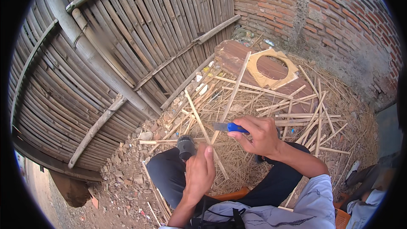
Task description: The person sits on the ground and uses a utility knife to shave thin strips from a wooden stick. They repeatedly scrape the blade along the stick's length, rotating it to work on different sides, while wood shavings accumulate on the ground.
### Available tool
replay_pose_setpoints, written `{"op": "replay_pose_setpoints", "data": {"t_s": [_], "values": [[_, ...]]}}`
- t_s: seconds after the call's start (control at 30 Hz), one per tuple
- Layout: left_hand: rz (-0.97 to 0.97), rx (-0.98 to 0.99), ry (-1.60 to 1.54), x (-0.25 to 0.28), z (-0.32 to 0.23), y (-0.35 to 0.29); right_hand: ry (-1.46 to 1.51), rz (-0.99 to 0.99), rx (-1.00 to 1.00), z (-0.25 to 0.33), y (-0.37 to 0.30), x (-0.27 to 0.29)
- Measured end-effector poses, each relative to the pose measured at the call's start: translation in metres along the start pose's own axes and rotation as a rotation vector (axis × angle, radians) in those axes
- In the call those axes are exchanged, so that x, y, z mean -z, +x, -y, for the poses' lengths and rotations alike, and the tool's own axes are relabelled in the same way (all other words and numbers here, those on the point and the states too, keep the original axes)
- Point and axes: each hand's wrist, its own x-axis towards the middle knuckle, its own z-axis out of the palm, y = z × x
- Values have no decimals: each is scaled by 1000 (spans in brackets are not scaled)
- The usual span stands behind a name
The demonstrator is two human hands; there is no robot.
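My right hand is wrapped round the blue handle of a knife. The knife's short grey blade points left, next to a long, pale bamboo strip. My left hand is closed low in front of me with its thumb up. The near end of that strip meets this thumb, and the strip slants away to the far right. A second bamboo strip crosses it just beyond the left hand. What lies inside the left fingers is partly hidden.
Split bamboo strips and shavings litter the ground. Beyond them lies a yellowish board with a round hole on a brown panel. A bamboo fence stands left, a brick wall behind. Another person's leg shows at right.
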Motion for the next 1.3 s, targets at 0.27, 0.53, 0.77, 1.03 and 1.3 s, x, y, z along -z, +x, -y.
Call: {"op": "replay_pose_setpoints", "data": {"t_s": [0.27,0.53,0.77,1.03,1.3], "values": [[-82,-14,91,-5,2,0,36,49,-48,5,-1,-9],[-58,4,57,-8,0,3,38,26,-74,-2,1,-15],[-52,-16,82,-6,6,3,-19,-26,-45,-9,5,-14],[49,55,170,2,22,-20,-189,-300,-350,-62,41,29],[119,97,-95,16,45,-2,-91,-245,-350,-67,25,26]]}}
